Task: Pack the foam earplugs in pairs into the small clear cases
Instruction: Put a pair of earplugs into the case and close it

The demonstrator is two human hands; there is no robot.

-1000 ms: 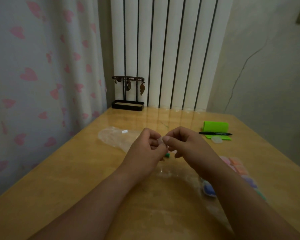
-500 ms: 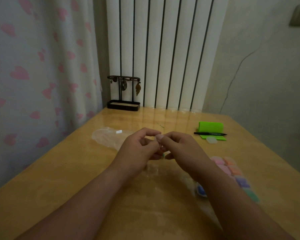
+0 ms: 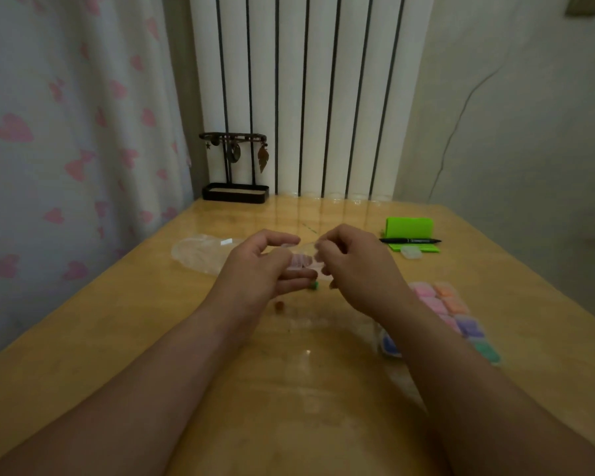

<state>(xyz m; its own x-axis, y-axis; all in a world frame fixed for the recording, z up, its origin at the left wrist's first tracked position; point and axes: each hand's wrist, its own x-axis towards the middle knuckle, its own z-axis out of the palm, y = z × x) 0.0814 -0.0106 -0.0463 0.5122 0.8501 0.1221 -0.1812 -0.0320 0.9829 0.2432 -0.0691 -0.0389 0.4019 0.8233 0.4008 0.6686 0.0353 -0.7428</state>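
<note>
Now that the left hand (image 3: 261, 269) and right hand (image 3: 354, 269) have parted, the clear case (image 3: 309, 252) shows between them.
Both pinch it; pink earplugs (image 3: 296, 261) seem inside, so closing looks next.

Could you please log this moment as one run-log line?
left hand: holds clear case | right hand: pinches same case | inside: pink earplugs | table: filled cases at right
</note>
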